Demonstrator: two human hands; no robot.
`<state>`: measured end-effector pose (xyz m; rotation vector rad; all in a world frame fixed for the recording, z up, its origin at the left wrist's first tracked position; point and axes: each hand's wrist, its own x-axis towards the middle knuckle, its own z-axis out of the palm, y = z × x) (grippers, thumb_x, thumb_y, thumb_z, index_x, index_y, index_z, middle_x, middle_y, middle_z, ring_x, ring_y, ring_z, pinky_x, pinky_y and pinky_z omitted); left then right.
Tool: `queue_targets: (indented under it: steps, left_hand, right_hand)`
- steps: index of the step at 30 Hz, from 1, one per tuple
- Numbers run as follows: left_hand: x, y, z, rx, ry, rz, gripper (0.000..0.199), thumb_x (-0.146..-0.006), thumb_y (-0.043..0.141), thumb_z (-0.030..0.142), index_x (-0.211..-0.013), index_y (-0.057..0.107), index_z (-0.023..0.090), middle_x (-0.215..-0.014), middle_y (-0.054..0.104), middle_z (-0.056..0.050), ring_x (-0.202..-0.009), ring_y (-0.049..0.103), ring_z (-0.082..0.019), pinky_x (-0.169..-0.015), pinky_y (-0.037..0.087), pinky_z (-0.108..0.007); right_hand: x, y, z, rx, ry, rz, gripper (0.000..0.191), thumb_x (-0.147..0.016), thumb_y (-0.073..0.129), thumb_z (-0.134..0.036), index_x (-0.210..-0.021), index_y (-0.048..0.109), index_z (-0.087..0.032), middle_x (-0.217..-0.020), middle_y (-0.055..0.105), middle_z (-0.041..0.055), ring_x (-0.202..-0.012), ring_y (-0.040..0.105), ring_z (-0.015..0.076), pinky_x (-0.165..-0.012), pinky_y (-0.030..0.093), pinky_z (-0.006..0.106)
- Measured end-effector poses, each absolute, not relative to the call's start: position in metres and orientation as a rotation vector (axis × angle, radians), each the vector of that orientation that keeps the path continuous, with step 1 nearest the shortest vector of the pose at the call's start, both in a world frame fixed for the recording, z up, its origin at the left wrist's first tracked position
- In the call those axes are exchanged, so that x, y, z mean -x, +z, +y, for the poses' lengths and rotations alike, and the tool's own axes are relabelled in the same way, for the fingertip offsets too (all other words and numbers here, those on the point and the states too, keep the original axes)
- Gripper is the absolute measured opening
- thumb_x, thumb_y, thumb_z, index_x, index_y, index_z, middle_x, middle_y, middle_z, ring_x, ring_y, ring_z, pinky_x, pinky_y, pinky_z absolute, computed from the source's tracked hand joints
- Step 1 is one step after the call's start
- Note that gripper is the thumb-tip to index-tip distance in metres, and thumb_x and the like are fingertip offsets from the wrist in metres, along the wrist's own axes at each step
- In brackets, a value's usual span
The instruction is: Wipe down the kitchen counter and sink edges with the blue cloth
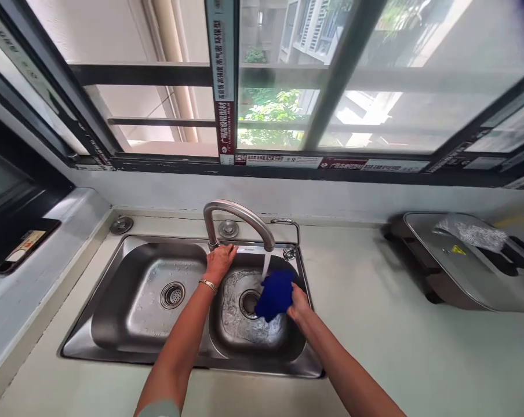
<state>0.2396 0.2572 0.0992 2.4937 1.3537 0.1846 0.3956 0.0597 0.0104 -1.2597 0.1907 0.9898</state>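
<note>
My right hand (298, 301) is closed on the edge of a dark blue cloth (276, 294), which hangs over the right basin of the steel double sink (153, 354). Water (266, 264) runs from the spout of the curved faucet (240, 209) down by the cloth's upper edge. At the faucet's base, my left hand (221, 262) has its fingers closed around the lower part, and the hand hides what is under it. The cloth partly covers the right drain (249, 303). Water spreads over that basin's floor.
The left basin has a strainer drain (173, 295) and scattered drops. A thin bent metal spout (290, 225) stands behind the right basin. A lidded electric pan (470, 260) sits on the right counter (366, 324). A dark phone-like object (27, 246) lies on the left ledge, below the window.
</note>
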Motion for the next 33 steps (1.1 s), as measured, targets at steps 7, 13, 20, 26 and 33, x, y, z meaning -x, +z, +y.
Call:
queue_targets:
  steps: [7,13,20,26,33]
  left_hand:
    - [-0.233,0.095,0.255,-2.415,0.219,1.311,0.041,-0.097,0.038,0.047,-0.115,0.066,0.025,-0.108,0.074,-0.011,-0.099,0.069,-0.024,-0.079,0.052,-0.032]
    - [-0.23,0.1,0.252,-2.324,0.266,1.291,0.042,-0.097,0.037,0.047,-0.116,0.066,0.024,-0.11,0.074,-0.01,-0.103,0.068,-0.022,-0.084,0.05,-0.031]
    - [-0.226,0.099,0.23,-2.217,0.22,1.359,0.047,-0.096,0.038,0.048,-0.131,0.056,0.022,-0.112,0.074,-0.014,-0.106,0.068,-0.029,-0.087,0.051,-0.04]
    - [-0.216,0.077,0.204,-2.12,0.236,1.322,0.043,-0.097,0.04,0.046,-0.126,0.056,0.02,-0.106,0.077,-0.009,-0.103,0.07,-0.022,-0.084,0.052,-0.032]
    - [-0.233,0.091,0.239,-2.158,0.352,1.477,0.043,-0.093,0.039,0.058,-0.102,0.061,0.021,-0.096,0.076,-0.009,-0.095,0.07,-0.027,-0.081,0.051,-0.038]
  right_hand:
    - [-0.386,0.03,0.112,1.249,1.179,0.232,0.029,-0.086,0.046,-0.042,-0.073,0.06,-0.021,-0.06,0.068,0.0032,-0.056,0.064,0.0192,-0.057,0.058,0.036]
    - [-0.384,0.039,0.12,1.254,1.171,0.176,0.015,-0.066,0.071,-0.027,-0.075,0.062,-0.02,-0.06,0.068,0.0014,-0.057,0.064,0.019,-0.056,0.057,0.033]
    - [-0.377,0.048,0.13,1.245,1.084,0.116,0.029,-0.055,0.074,-0.013,-0.079,0.06,-0.021,-0.059,0.066,-0.0063,-0.058,0.062,0.0144,-0.059,0.055,0.027]
    - [-0.383,0.055,0.119,1.304,1.12,0.089,0.029,-0.05,0.071,-0.005,-0.075,0.063,-0.017,-0.059,0.067,-0.0033,-0.052,0.059,0.0129,-0.054,0.053,0.025]
    - [-0.378,0.048,0.106,1.398,1.111,0.185,0.022,-0.052,0.075,-0.007,-0.064,0.059,-0.016,-0.053,0.064,-0.0001,-0.047,0.059,0.0143,-0.049,0.053,0.026]
